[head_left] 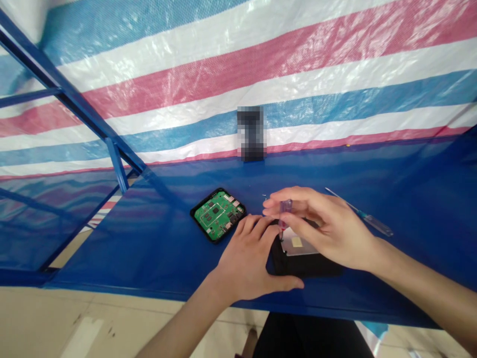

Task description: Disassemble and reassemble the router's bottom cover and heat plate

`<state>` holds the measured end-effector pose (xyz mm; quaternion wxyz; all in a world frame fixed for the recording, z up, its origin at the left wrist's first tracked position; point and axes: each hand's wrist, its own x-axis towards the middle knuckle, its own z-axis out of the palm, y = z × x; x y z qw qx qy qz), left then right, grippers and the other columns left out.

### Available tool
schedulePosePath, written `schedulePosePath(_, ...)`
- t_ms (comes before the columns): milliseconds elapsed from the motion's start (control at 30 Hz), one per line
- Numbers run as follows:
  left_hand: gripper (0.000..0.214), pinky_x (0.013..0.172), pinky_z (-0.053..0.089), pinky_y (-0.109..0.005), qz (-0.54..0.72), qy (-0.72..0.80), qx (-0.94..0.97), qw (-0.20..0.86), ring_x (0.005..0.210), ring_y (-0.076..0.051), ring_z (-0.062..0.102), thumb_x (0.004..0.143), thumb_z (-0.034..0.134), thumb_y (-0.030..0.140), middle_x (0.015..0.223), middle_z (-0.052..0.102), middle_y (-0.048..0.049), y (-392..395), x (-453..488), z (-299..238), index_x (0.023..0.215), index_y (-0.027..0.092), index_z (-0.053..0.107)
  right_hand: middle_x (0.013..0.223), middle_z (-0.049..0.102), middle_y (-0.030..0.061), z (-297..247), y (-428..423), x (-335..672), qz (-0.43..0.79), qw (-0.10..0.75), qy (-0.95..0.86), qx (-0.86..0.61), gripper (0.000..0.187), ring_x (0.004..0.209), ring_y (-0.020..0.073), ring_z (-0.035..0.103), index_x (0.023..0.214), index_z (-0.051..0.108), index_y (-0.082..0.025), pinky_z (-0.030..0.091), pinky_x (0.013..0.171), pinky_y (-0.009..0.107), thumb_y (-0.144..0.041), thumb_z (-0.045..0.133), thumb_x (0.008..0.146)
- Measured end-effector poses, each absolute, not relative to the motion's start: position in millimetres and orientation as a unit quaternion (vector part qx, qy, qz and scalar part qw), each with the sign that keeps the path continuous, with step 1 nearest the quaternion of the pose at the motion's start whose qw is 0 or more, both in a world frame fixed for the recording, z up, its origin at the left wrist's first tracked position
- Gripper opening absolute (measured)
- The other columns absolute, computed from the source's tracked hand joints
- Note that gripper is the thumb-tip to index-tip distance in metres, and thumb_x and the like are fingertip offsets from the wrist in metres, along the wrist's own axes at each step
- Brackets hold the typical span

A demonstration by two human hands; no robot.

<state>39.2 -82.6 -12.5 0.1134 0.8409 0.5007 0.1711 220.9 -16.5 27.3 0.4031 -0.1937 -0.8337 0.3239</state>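
The right hand [328, 228] pinched a purple-handled screwdriver [285, 216] upright against a black casing [305, 266], the open left hand [248, 253] touching it, a green circuit board [218, 215] at eleven o'clock.

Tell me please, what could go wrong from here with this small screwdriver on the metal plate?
The small screwdriver in the right hand could slip on the metal plate and scratch it, or jab the left hand close beside it. The tiny bright bits on the blue sheet, perhaps screws, could get lost. The green circuit board lies exposed, so a dropped part could hit it.
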Motion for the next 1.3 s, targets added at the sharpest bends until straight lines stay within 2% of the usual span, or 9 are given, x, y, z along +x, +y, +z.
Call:
schedulePosePath(133,0.089,0.114,0.036,-0.055,0.181,0.5,0.838,0.12,0.128,-0.036,0.048,0.069,0.078,0.07,0.14,0.057,-0.0116,-83,38,-13,0.138,0.021,0.05,0.095,0.077,0.0036,33,-17,220,0.234,0.453,-0.842,-0.176,0.019,0.082,0.0194,0.075,0.105,0.071,-0.027,0.064,0.07,0.029,-0.027,0.075,0.086)
schedulePosePath(200,0.091,0.114,0.035,-0.055,0.18,0.501,0.838,0.121,0.13,-0.037,0.047,0.069,0.078,0.071,0.142,0.055,-0.012,-83,38,-12,0.14,0.021,0.049,0.088,0.077,0.002,36,-19,219,0.204,0.463,-0.84,-0.197,0.014,0.074,0.0187,0.075,0.099,0.072,-0.028,0.063,0.065,0.028,-0.023,0.075,0.086)
schedulePosePath(500,0.085,0.116,0.033,-0.054,0.184,0.499,0.837,0.127,0.132,-0.036,0.045,0.07,0.077,0.071,0.145,0.053,-0.0096,-83,39,-12,0.136,0.024,0.051,0.113,0.078,0.002,45,-19,225,0.243,0.358,-0.871,-0.232,0.023,0.089,0.0194,0.079,0.119,0.064,-0.029,0.065,0.073,0.026,-0.023,0.058,0.097)
schedulePosePath(567,0.086,0.116,0.033,-0.055,0.186,0.498,0.837,0.127,0.132,-0.037,0.045,0.071,0.076,0.071,0.145,0.053,-0.0106,-83,39,-13,0.137,0.022,0.051,0.109,0.078,0.0026,46,-19,224,0.226,0.365,-0.879,-0.209,0.02,0.089,0.0193,0.078,0.115,0.066,-0.028,0.065,0.071,0.025,-0.026,0.062,0.095)
schedulePosePath(700,0.09,0.115,0.034,-0.057,0.189,0.498,0.837,0.126,0.132,-0.038,0.045,0.071,0.076,0.071,0.143,0.054,-0.0122,-83,38,-14,0.141,0.022,0.048,0.09,0.078,-0.0008,47,-23,219,0.153,0.426,-0.867,-0.209,0.014,0.069,0.0166,0.076,0.102,0.072,-0.03,0.063,0.063,0.025,-0.027,0.073,0.088)
schedulePosePath(833,0.085,0.114,0.033,-0.056,0.195,0.492,0.839,0.122,0.13,-0.037,0.046,0.072,0.075,0.072,0.141,0.055,-0.0119,-83,37,-15,0.135,0.022,0.051,0.103,0.08,-0.0028,47,-26,224,0.167,0.39,-0.872,-0.243,0.021,0.077,0.0184,0.079,0.113,0.067,-0.033,0.065,0.067,0.026,-0.025,0.064,0.094)
schedulePosePath(933,0.079,0.115,0.034,-0.053,0.196,0.49,0.841,0.118,0.125,-0.034,0.049,0.071,0.076,0.072,0.138,0.057,-0.0112,-84,38,-15,0.127,0.021,0.055,0.114,0.078,0.001,48,-25,229,0.197,0.345,-0.88,-0.26,0.025,0.085,0.0179,0.079,0.121,0.061,-0.029,0.064,0.074,0.025,-0.025,0.059,0.097)
schedulePosePath(1133,0.082,0.115,0.032,-0.052,0.189,0.493,0.843,0.104,0.127,-0.035,0.047,0.073,0.073,0.074,0.138,0.056,-0.0124,-84,38,-16,0.13,0.019,0.054,0.096,0.077,0.0026,46,-29,225,0.128,0.39,-0.883,-0.228,0.015,0.079,0.0172,0.077,0.106,0.067,-0.024,0.062,0.073,0.023,-0.023,0.068,0.091)
schedulePosePath(1300,0.081,0.114,0.033,-0.051,0.192,0.49,0.844,0.102,0.128,-0.035,0.046,0.074,0.072,0.073,0.14,0.055,-0.0111,-83,37,-17,0.132,0.02,0.053,0.111,0.078,0.0038,44,-35,224,0.17,0.355,-0.879,-0.268,0.024,0.087,0.0161,0.078,0.121,0.058,-0.024,0.062,0.076,0.021,-0.023,0.059,0.097)
